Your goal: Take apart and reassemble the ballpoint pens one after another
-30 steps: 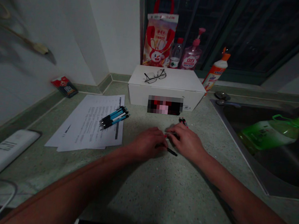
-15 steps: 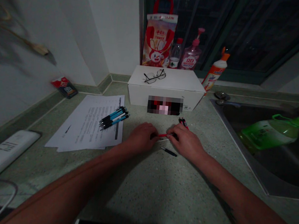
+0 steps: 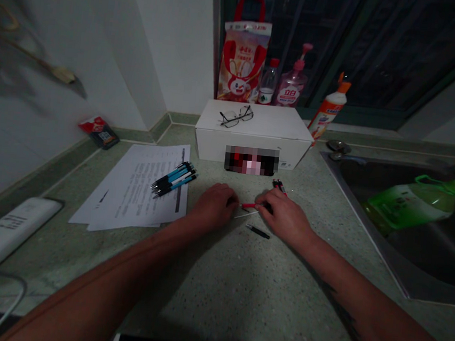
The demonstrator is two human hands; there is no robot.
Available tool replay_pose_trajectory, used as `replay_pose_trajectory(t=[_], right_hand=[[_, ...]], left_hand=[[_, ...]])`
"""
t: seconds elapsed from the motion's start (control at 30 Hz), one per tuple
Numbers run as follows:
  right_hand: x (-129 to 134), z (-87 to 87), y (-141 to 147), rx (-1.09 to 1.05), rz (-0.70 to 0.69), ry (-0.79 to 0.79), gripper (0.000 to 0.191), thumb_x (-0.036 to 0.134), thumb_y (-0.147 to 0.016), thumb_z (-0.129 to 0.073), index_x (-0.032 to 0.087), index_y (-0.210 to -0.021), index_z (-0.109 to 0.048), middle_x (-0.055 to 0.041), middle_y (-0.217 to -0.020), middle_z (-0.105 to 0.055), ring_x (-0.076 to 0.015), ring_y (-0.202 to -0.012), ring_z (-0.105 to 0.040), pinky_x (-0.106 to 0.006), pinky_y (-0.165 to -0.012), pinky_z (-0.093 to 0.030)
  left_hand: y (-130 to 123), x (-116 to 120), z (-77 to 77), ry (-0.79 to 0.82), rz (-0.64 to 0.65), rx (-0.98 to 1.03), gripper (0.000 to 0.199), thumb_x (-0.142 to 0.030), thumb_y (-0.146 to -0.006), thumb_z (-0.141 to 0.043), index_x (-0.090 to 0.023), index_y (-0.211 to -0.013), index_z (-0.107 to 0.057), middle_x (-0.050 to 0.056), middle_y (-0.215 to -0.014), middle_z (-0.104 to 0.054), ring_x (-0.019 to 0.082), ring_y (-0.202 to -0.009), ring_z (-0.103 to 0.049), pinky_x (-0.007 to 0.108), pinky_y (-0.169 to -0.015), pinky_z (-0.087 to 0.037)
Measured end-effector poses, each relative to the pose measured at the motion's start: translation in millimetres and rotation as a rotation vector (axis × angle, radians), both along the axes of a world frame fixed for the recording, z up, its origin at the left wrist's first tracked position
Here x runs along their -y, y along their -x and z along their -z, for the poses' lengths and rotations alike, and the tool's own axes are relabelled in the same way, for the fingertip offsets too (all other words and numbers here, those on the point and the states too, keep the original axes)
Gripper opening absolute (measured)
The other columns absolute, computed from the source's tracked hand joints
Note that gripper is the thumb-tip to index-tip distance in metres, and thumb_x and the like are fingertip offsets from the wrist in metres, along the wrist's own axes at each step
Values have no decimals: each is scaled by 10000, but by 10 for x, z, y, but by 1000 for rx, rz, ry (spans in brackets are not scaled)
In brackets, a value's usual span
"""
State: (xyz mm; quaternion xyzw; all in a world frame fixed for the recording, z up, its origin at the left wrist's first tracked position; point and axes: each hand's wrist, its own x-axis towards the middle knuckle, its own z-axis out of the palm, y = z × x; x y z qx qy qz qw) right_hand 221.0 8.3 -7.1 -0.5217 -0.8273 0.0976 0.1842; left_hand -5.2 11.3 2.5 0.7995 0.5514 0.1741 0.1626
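Note:
My left hand [image 3: 214, 207] rests curled on the speckled green countertop [image 3: 216, 282], its fingertips close to a slim red pen barrel [image 3: 249, 205]. My right hand [image 3: 285, 219] pinches that barrel's right end. A thin white refill [image 3: 246, 214] lies just below it, touching or nearly touching my right fingers. In front of my right hand lies a black pen section [image 3: 257, 231]. Several red-and-black pens [image 3: 279, 187] lie beyond my right hand. Whatever my left fingers may hold is hidden.
Several blue-and-black pens [image 3: 173, 179] lie on printed papers [image 3: 141, 189] to the left. Behind stands a white box [image 3: 253, 135] with glasses [image 3: 235, 116] on top. A steel sink [image 3: 399, 224] holding a green bottle [image 3: 413, 202] lies to the right.
My left hand has drawn leftward from my right hand. The red barrel's left end now stands free of it, and the white refill shows beside the barrel.

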Motion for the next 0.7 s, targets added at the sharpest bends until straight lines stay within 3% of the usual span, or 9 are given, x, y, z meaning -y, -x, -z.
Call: replay_pose_trajectory(t=[0.6,0.7], right_hand=[[9,7,42,-117,-43,-16,94,246,-998,-584,223,-977,-673,-66,-1026,-677,-232,-959,-646,-363,-826,-475],[17,-36,36,-107,-8,-49,87,274,-991,-594,221,-967,-660,-67,-1019,-671,-227,-918,-637,-351,-778,-460]], left_hand=[[-18,-30,72,5,-27,104,73,-253,-909,-765,-183,-911,-785,67,-899,-722,234,-884,-634,365,-811,-501],[-19,3,27,-70,59,67,87,-259,-938,-740,-183,-933,-783,69,-912,-722,242,-938,-629,370,-848,-490]])
